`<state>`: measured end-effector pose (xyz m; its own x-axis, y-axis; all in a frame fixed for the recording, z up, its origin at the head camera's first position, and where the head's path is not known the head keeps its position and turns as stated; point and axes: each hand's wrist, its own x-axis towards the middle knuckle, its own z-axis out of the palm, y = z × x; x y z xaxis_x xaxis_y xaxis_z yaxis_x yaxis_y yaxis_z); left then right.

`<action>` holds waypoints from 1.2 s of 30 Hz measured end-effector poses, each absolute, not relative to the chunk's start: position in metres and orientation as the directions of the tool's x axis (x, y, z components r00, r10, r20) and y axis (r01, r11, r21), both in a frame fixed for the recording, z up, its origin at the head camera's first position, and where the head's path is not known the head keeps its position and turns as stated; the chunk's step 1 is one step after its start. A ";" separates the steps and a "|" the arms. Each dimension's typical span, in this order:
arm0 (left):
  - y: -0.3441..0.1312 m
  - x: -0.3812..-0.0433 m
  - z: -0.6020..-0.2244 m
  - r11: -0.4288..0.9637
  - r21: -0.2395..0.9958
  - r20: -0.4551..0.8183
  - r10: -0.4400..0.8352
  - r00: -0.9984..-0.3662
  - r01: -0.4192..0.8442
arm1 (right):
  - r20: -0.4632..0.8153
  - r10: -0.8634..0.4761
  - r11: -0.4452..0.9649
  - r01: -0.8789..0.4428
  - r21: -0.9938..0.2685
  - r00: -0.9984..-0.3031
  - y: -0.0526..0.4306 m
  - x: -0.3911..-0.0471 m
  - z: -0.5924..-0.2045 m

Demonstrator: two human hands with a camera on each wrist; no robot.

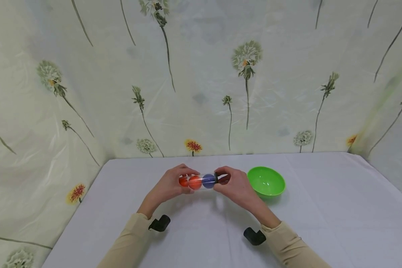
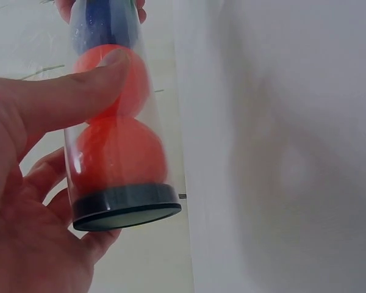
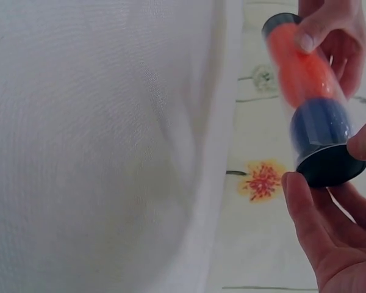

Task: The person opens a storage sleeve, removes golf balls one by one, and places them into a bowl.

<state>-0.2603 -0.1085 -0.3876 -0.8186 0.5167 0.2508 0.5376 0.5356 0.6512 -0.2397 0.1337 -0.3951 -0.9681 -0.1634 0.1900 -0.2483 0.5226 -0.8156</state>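
Note:
A clear plastic tube [image 1: 202, 181] with black end caps lies sideways between the two hands, held above the table. Inside sit two orange balls [image 2: 119, 155] and one dark blue ball [image 3: 321, 124], in a row. My left hand [image 1: 172, 183] grips the tube around its orange end, the thumb across its side in the left wrist view. My right hand [image 1: 235, 186] pinches the black cap [image 3: 330, 166] at the blue end between thumb and fingers. That cap sits on the tube's end.
A bright green bowl [image 1: 266, 182] stands on the white-covered table [image 1: 321, 208], just right of the right hand. Behind the table and along its sides hangs a flower-printed curtain [image 1: 201, 74]. Black wrist mounts [image 1: 160, 223] show below both hands.

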 end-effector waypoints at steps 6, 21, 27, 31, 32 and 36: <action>-0.110 -0.260 -0.386 0.546 0.656 0.244 0.500 -0.831 0.521 | 0.179 -0.210 0.477 -0.261 -0.839 -0.961 0.138 -0.241 -0.394; -0.111 -0.260 -0.389 0.529 0.673 0.237 0.508 -0.828 0.517 | 0.185 -0.347 0.392 -0.321 -0.862 -0.919 0.154 -0.244 -0.399; -0.111 -0.259 -0.388 0.524 0.668 0.252 0.509 -0.823 0.528 | 0.199 -0.333 0.374 -0.323 -0.869 -0.922 0.152 -0.242 -0.397; -0.111 -0.259 -0.388 0.528 0.665 0.244 0.514 -0.823 0.527 | 0.195 -0.331 0.377 -0.319 -0.870 -0.923 0.153 -0.242 -0.398; -0.111 -0.259 -0.388 0.531 0.664 0.242 0.514 -0.823 0.526 | 0.194 -0.331 0.375 -0.318 -0.871 -0.923 0.153 -0.242 -0.398; -0.112 -0.259 -0.389 0.534 0.669 0.229 0.513 -0.827 0.516 | 0.200 -0.338 0.364 -0.323 -0.874 -0.920 0.154 -0.242 -0.398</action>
